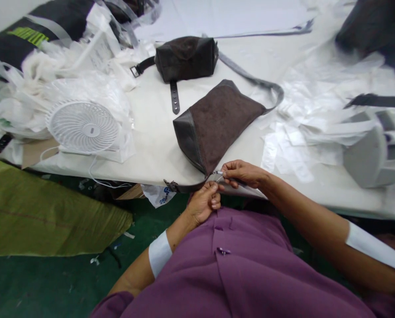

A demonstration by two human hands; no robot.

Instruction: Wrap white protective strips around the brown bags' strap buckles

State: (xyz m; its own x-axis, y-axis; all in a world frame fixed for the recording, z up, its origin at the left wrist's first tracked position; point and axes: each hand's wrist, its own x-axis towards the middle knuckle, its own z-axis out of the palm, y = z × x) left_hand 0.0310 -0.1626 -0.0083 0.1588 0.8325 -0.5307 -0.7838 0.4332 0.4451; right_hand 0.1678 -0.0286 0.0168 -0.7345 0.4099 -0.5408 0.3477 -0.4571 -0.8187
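A brown suede bag (222, 119) with black leather ends lies at the table's front edge. My right hand (243, 173) is closed in a pinch on a small metal zipper pull (218, 172) at the bag's near corner. Just below that corner, my left hand (204, 202) has its fingers pressed together. A thin pale strand shows between the hands, but what the left fingers hold is hidden. From the near corner a dark strap with a buckle (171, 184) runs left along the edge.
Behind lies a second dark bag (187, 59) with a buckle strap. A white fan (85, 127) and crumpled plastic (68, 66) stand to the left. Clear bags (312, 97) and a grey tape dispenser (366, 150) lie right. A green sack (48, 210) is on the floor.
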